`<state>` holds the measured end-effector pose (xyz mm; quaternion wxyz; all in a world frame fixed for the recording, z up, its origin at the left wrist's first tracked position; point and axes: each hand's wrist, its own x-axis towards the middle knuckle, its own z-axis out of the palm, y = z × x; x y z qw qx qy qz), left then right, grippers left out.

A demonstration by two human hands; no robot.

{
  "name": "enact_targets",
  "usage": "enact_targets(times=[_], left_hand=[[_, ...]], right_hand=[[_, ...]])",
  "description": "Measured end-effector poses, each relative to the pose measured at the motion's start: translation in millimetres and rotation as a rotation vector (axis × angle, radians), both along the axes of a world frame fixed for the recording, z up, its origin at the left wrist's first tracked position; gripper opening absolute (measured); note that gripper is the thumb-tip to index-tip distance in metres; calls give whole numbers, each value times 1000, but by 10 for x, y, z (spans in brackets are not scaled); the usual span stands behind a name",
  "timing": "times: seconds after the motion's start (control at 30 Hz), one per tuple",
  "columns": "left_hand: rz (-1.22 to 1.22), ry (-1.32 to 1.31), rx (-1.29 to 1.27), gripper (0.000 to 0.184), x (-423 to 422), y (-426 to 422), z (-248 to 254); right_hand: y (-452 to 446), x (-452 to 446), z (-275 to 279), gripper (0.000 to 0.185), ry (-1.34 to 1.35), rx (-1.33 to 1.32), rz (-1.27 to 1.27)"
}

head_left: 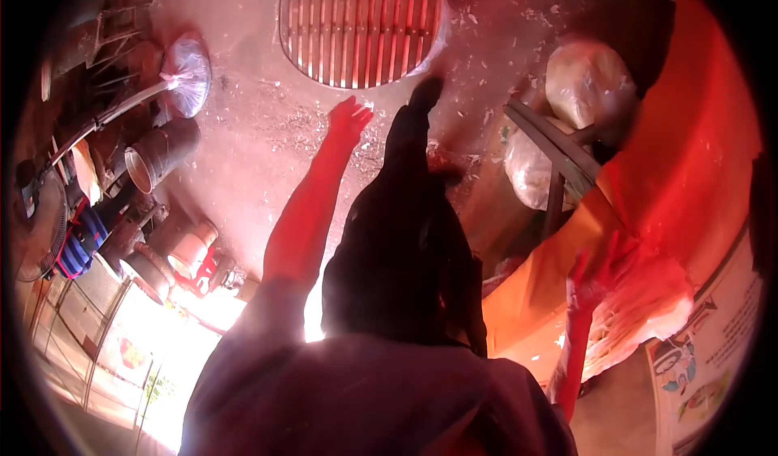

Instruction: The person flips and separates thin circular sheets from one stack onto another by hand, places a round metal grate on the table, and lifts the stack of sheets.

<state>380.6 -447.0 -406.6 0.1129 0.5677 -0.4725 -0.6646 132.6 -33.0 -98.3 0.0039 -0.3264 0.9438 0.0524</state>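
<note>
My left hand (351, 118) reaches forward over the littered floor, open, its fingers stretched out and nothing in them. Just beyond it is a round slatted rack (356, 27) with a dark rim; whether the fingertips touch it I cannot tell. To my right, my right hand (596, 278) is open with fingers spread, partly blurred in red light. It lies against or just over an orange sheet (535, 294), beside a pale, lumpy mass (644, 314) that I cannot identify.
Filled plastic bags (587, 79) and crossed dark beams (559, 148) stand at front right. On the left are a bucket (142, 167), a pedestal fan (44, 221) and a plastic-wrapped round thing (188, 75) on a pole. A printed banner (697, 367) hangs lower right.
</note>
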Motion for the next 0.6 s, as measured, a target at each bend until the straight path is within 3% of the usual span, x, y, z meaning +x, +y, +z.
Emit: enact_targets(times=[0.07,0.1,0.17,0.23,0.27,0.37,0.43,0.53,0.6], left_hand=[[624,146,522,39,-38,-342,-396],[600,245,537,36,33,-398,-553],[-45,40,75,38,264,-585,-1180],[-154,66,-52,40,327,-581,-1314],[-203,78,-118,41,283,-581,-1249],[411,313,481,30,61,-558,-785],[52,160,31,29,76,-450,-671],[598,175,571,27,-105,-631,-254],[440,426,616,24,-171,-696,82]], right_hand=[[-12,4,-16,61,36,42,25],[-19,13,2,61,27,45,28],[-46,-4,-2,60,18,49,24],[-30,6,18,61,6,68,-1],[-52,5,9,60,9,43,-8],[-57,41,-10,58,-15,-8,-56],[-12,55,-3,57,-54,-17,-83],[-58,33,-3,55,-8,-47,-64],[35,102,-94,56,-64,11,-120]])
